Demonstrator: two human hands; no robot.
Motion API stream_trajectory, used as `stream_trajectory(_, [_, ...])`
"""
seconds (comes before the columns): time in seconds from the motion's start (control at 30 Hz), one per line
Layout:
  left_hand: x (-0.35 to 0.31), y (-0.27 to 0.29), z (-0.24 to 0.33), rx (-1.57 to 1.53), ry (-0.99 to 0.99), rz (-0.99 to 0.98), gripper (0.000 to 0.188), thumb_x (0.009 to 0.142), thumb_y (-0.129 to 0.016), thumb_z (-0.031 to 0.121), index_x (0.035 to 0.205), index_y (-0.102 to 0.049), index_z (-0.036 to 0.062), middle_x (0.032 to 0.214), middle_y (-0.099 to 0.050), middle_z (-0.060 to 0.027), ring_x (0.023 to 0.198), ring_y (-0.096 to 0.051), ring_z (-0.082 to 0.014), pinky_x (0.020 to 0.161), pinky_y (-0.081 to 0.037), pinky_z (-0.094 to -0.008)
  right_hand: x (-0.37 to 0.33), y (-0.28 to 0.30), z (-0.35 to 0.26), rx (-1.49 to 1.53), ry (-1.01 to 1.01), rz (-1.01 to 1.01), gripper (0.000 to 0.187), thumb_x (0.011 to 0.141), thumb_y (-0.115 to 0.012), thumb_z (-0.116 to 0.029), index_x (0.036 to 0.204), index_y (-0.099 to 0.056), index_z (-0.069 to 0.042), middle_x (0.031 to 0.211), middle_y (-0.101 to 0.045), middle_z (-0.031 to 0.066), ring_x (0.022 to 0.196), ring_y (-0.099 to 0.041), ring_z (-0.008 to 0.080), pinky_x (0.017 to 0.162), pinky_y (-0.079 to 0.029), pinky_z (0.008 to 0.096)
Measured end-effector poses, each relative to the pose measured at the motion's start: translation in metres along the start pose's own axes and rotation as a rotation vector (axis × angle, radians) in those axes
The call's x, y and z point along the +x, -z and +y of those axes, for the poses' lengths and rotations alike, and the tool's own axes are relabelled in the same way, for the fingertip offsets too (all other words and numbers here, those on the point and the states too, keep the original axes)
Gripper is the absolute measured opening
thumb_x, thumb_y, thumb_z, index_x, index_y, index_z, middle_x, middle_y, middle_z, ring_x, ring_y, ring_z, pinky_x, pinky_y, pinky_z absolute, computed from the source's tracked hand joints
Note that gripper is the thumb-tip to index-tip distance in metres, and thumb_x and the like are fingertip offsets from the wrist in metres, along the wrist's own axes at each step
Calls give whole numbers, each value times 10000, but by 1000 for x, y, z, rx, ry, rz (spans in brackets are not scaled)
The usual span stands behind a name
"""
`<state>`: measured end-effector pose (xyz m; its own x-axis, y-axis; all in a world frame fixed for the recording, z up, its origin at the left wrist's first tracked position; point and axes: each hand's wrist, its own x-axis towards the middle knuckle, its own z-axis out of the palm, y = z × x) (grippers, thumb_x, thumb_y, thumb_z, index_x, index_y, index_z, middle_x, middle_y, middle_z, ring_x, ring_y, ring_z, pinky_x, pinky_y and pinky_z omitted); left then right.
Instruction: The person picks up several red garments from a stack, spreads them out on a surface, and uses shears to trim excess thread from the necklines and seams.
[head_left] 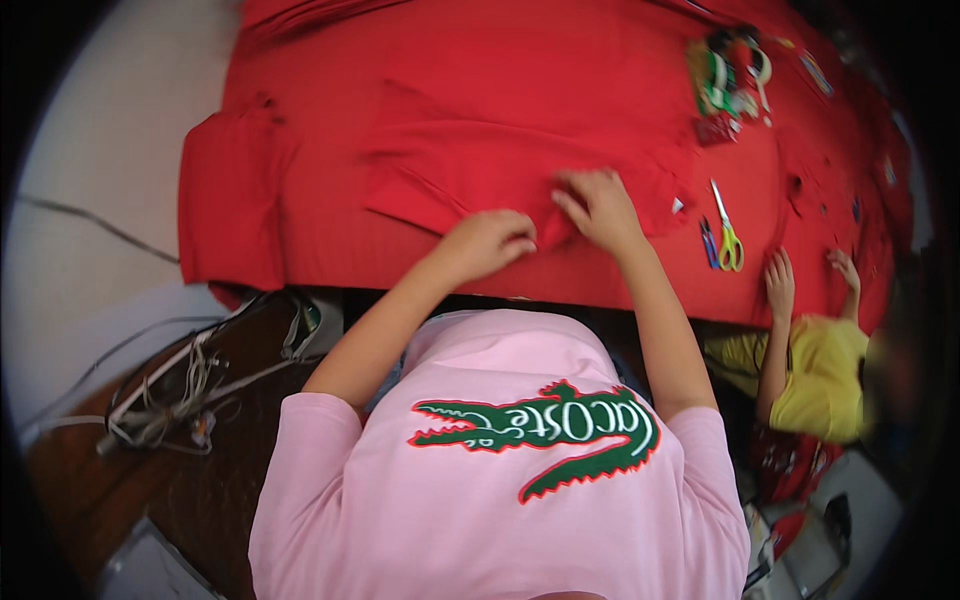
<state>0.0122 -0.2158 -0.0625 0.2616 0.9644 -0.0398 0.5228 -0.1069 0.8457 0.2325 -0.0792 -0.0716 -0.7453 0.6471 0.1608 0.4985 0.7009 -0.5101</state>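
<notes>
A red garment or piece of cloth (455, 165) lies spread and creased on a table covered in red. Over its near edge is my left hand (488, 240), its fingers bent and the thumb held apart from them. My right hand (598, 208) hovers or rests just to the right and a little farther off. Its fingers curve over the cloth, with a gap between thumb and forefinger. Both hands are slightly blurred, and I see nothing held in either. A small white tag (678, 206) shows on the cloth to the right of my right hand.
Right of the cloth lie yellow-handled scissors (731, 245) and small blue thread snips (709, 243). Farther back is a cluster of tape rolls (718, 80) and small items. A folded red cloth (230, 200) lies at left. A person in yellow (822, 380) works at right. Cables (185, 395) tangle lower left.
</notes>
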Motion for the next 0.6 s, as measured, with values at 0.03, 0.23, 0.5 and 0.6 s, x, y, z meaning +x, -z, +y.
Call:
stream_trajectory(0.03, [-13,-5,-2,-24,28,-50,186,936,-703,222,1013,-691,52,976,-702,-151,948,-687,-357,830,-543,-458,-6,-4,-9,31,23,-133,328,969,-683,-348,1163,-730,-87,1109,-745,135,1052,-691,336,1009,-474,516])
stream_trajectory(0.23, [-81,-29,-32,-87,205,75,118,928,-716,159,967,-726,48,919,-689,-113,873,-682,-295,775,-543,-406,-72,-10,-41,171,-14,-372,232,906,-739,-267,1063,-745,-97,998,-732,128,909,-704,353,761,-568,457])
stream_trajectory(0.5, [-76,-53,-21,129,257,183,305,799,-823,205,1020,-644,95,999,-639,-83,943,-677,-286,880,-528,-427,-86,-19,-51,427,-536,-435,163,934,-748,-178,1012,-773,-37,830,-737,89,773,-696,185,709,-545,343])
stream_trajectory(0.6, [-69,-51,-16,233,226,278,392,753,-832,166,1080,-624,104,1073,-624,-99,1033,-643,-309,915,-490,-446,-69,-13,-54,855,-663,-352,171,961,-728,-145,996,-773,16,823,-741,47,762,-637,106,710,-507,293])
